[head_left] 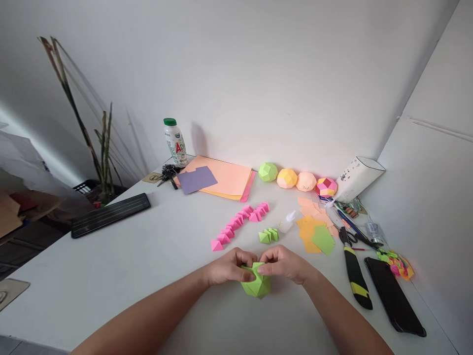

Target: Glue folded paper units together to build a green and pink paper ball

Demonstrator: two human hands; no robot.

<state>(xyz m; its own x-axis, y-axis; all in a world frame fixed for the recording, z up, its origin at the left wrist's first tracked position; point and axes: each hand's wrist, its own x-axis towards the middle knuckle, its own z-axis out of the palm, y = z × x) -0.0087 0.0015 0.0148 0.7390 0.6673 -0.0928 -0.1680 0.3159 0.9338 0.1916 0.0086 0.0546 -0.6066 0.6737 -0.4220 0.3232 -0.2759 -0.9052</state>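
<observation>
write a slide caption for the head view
Left hand and right hand hold a faceted green paper form, with pink folded pieces and four paper balls beyond.

It looks like a craft spot, maybe in a home. Bright folded-paper balls (287, 178) sit by the back edge of the white table (177, 305). A long black-and-yellow cutter (355, 276) lies near its right edge. Thin green-brown plant stems (106, 158) stand past its left edge.
</observation>
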